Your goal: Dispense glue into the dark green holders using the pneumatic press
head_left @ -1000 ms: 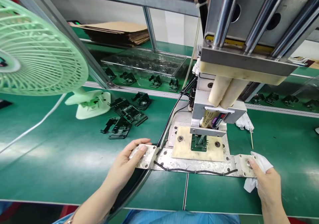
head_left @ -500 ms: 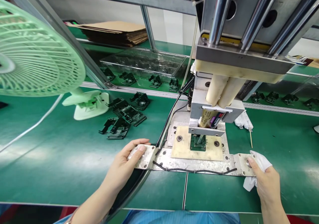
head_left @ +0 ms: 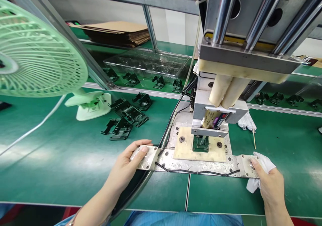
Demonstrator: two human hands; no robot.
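Note:
My left hand [head_left: 129, 160] is closed around the metal button block [head_left: 149, 159] at the left end of the press base, with its thumb on top. At the right end, my right hand [head_left: 271, 180] has its thumb on the round button of another block [head_left: 245, 165]. A white cloth [head_left: 264, 162] is bunched in that hand, and its fingers are mostly hidden. Between my hands, a dark plastic part [head_left: 200, 145] sits in the cream fixture plate [head_left: 181, 152]. Above it stands the press [head_left: 249, 60], with two tubes of glue [head_left: 213, 119] pointing down at the part.
Several black plastic parts [head_left: 129, 113] lie left of the press. A green fan [head_left: 37, 51] stands further left. Behind are a clear plastic tray [head_left: 148, 63] and stacked cardboard [head_left: 115, 33]. White packets [head_left: 246, 121] and a thin stick [head_left: 254, 138] lie to the right. Black cables [head_left: 173, 113] run beside the press.

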